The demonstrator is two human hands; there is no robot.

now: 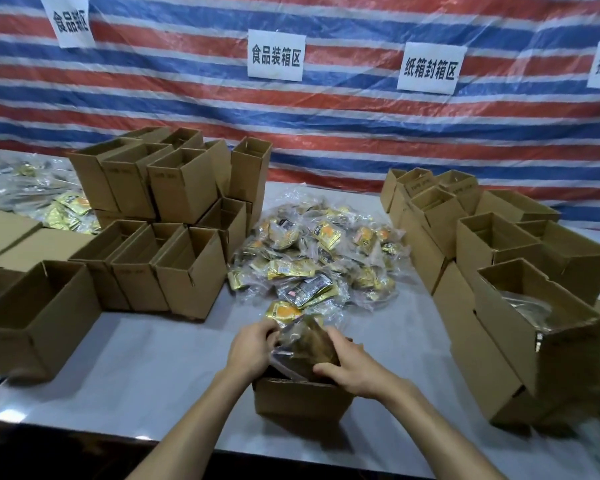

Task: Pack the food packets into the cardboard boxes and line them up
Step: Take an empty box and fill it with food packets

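Both hands are on the job at the near edge of the table. Between them sits a bundle of food packets: clear, shiny pouches with dark brown contents showing through the crinkled film. No label faces the camera.

The bundle stands on edge in the mouth of a small cardboard box, right in front of the person. Its lower part is down inside and its upper part pokes out above the rim. The long axis runs roughly left to right, from one hand to the other, and the top edge slopes down toward the right hand.

The left hand has its fingers curled round the left end of the bundle, their tips hidden behind the film. The right hand grips the right end, thumb stretched along the near face and fingers wrapped over the far side.

Just beyond the hands lies a loose heap of packets, yellow and gold labels mixed with clear film. Stacked open boxes stand to the left of it. More boxes crowd the right, and the nearest one has film showing inside. A red, white and blue striped tarp hangs behind, with white paper signs fixed to it.
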